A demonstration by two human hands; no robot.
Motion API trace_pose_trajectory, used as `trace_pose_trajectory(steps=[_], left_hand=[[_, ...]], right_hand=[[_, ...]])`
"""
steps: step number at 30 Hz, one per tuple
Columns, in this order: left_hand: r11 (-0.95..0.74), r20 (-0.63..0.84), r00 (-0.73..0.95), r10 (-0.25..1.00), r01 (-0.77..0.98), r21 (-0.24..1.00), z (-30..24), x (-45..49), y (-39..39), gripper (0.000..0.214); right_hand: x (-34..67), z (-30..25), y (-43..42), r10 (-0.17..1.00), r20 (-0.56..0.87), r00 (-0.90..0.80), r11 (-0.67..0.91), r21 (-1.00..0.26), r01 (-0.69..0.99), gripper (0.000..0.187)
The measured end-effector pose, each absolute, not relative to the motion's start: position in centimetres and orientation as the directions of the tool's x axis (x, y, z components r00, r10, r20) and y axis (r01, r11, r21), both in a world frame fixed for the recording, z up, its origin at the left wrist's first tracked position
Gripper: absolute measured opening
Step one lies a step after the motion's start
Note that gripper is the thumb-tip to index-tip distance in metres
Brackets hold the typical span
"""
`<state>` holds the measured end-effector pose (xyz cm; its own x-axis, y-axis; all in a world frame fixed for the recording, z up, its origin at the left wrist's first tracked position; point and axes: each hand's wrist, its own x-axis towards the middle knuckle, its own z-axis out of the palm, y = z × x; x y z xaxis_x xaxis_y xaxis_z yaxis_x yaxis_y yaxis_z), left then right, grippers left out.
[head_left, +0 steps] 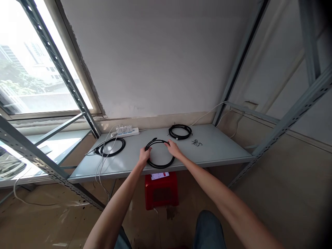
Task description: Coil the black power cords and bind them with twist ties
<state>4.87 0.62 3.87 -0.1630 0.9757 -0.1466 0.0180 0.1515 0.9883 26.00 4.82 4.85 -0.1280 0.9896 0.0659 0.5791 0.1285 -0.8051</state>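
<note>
A black cable coiled into a ring lies in the middle of a grey metal shelf. My left hand grips the coil's left side with curled fingers. My right hand rests on its upper right arc, fingers bent over the cable. A second black coil lies to the left, and a third sits further back on the right. Small black ties lie loose to the right of my right hand.
A white power strip with plugs sits at the shelf's back left, white cords trailing off the edge. A red plastic stool stands under the shelf. Steel rack uprights frame both sides; a window is at left.
</note>
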Motion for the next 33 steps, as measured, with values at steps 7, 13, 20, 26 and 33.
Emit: trace_pose_trajectory(steps=[7,13,20,26,33], left_hand=[[0.116,0.172,-0.293,0.941,0.753,0.648,3.9,5.2,1.4,0.009],[-0.033,0.357,-0.11,0.928,0.927,0.374,3.5,5.3,1.3,0.045],[-0.659,0.238,0.624,0.745,0.744,0.113,4.2,6.9,-2.7,0.039],[-0.591,0.188,0.573,0.798,0.804,0.059,3.0,7.8,-2.0,0.024],[-0.406,0.259,0.337,0.905,0.866,0.292,2.2,12.9,-1.3,0.017]], right_hand=[[25.3,3.2,5.0,0.981,0.171,-0.096,0.158,-0.399,0.903,0.035],[25.1,2.6,6.3,0.974,0.17,-0.147,0.192,-0.29,0.937,0.036],[24.8,3.7,7.7,0.977,0.157,-0.143,0.178,-0.237,0.955,0.035],[25.5,4.5,3.9,0.863,0.398,-0.311,0.42,-0.224,0.879,0.036],[26.7,3.4,3.2,0.997,0.07,-0.037,0.067,-0.486,0.871,0.03]])
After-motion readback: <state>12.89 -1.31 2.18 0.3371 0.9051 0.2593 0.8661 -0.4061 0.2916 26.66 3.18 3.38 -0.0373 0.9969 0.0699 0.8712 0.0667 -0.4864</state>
